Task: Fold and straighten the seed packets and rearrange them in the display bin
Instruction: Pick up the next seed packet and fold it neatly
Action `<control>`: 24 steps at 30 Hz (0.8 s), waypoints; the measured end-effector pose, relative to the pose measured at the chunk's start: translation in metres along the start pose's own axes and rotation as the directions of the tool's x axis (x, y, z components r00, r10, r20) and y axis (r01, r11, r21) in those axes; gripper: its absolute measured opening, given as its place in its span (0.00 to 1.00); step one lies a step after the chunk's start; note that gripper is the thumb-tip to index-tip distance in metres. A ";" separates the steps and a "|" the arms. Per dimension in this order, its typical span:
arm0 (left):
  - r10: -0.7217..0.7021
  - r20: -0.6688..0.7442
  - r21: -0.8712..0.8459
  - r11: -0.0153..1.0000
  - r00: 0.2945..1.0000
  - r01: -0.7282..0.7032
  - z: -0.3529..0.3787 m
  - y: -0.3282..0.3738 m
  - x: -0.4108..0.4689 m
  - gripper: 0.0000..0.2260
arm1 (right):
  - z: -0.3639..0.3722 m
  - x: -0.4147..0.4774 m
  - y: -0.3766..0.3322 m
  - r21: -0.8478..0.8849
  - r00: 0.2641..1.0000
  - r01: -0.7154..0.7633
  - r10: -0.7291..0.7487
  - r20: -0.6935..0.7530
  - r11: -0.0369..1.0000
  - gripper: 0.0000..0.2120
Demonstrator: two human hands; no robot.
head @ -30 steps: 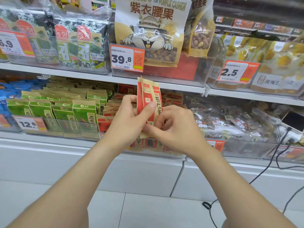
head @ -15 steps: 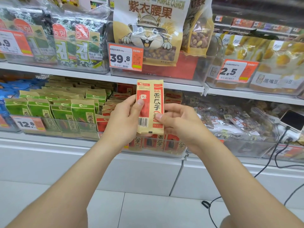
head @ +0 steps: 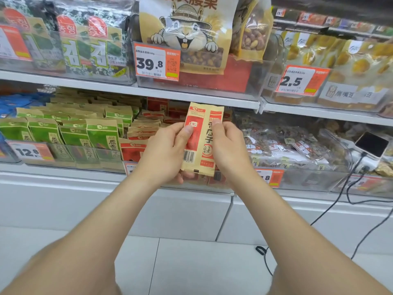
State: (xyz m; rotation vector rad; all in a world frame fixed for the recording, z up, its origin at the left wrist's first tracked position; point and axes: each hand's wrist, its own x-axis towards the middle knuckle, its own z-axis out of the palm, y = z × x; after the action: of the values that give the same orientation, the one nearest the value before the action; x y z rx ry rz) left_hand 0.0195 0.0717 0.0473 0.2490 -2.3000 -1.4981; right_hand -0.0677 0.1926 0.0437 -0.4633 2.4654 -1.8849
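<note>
One red-and-kraft seed packet [head: 202, 139] is held upright by the left hand [head: 163, 152] and the right hand [head: 228, 150], in front of the clear display bin [head: 223, 185].

The packet is gripped at both side edges. The left fingers are curled behind it with the thumb pressed on the red panel, and the right thumb is laid over the top of a column of characters, of which 瓜子 can be read. A barcode is printed low on its left side. Just behind the grip and to its left, matching red packets [head: 133, 150] are stacked in the bin. Further left, green packets [head: 102, 135] are stood in rows behind a tag marked 12.8 [head: 29, 151]. Above the grip, a tag marked 39.8 [head: 157, 62] is fixed before a cashew bag [head: 187, 33] printed with a cartoon squirrel. Up to the right, another tag is marked 2.5 [head: 299, 80].
</note>
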 end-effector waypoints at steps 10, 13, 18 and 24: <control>-0.069 -0.247 -0.013 0.998 0.966 0.068 0.014 -0.010 -0.005 0.18 | -0.006 -0.017 -0.026 -0.245 0.987 0.148 -0.126 0.103 0.958 0.14; 0.005 -0.269 -0.006 1.000 0.963 -0.006 0.015 -0.005 -0.012 0.21 | -0.008 -0.023 -0.029 -0.262 0.994 0.083 -0.060 0.095 0.961 0.18; -0.098 -0.188 -0.030 0.995 0.977 0.094 0.020 -0.001 -0.021 0.05 | -0.006 -0.033 -0.025 -0.199 0.996 -0.062 0.073 0.050 0.978 0.22; -0.079 -0.216 0.015 0.996 0.973 0.084 0.029 -0.009 -0.034 0.16 | -0.001 -0.042 -0.015 -0.065 0.989 -0.119 0.124 0.076 0.991 0.22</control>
State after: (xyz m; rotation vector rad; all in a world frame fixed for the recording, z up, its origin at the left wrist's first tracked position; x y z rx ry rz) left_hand 0.0377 0.1046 0.0212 0.4934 -2.1595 -1.4070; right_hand -0.0243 0.2003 0.0505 -0.3717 2.4445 -1.7174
